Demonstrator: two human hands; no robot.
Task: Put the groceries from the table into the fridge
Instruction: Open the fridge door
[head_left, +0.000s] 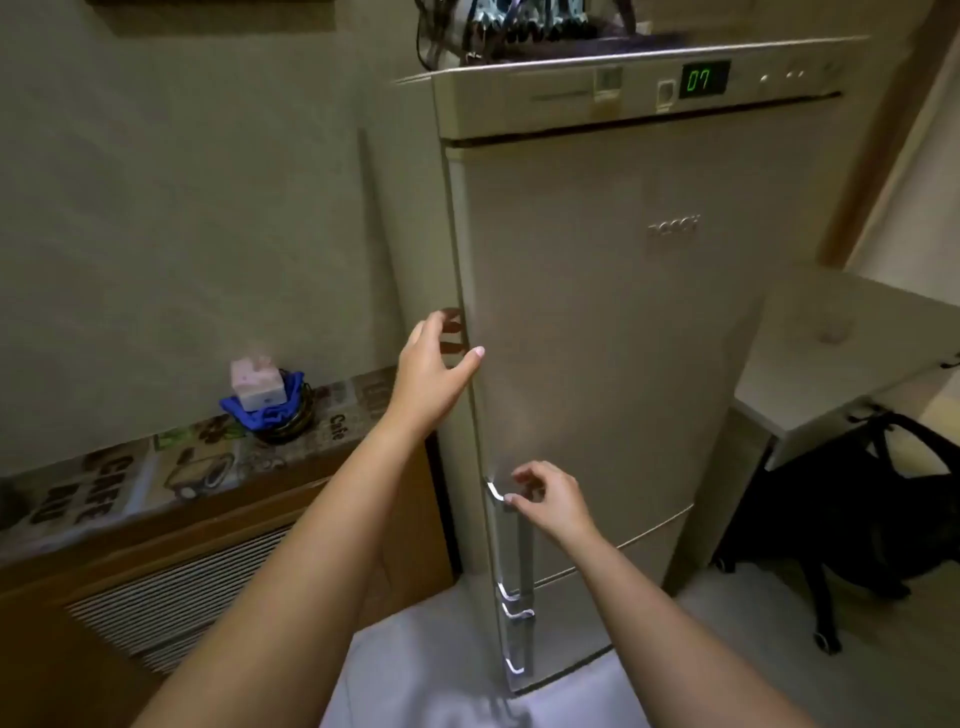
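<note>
fridge (597, 338) door shut | left hand (434, 371) on door edge | right hand (550, 499) apparently at handle (511, 540)

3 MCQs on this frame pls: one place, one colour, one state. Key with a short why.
1. Where is the left hand?
A. at the left edge of the fridge door
B. on the counter
C. on the chair

2. What colour are the digits on the fridge display?
A. red
B. green
C. blue

3. What state is the upper fridge door in?
A. wide open
B. removed
C. closed

Key: 1 A, its fingers reach round the door's edge. 2 B, "07" glows green. 3 C, the door sits flush and no interior shows; the right hand is at the handle.
</note>
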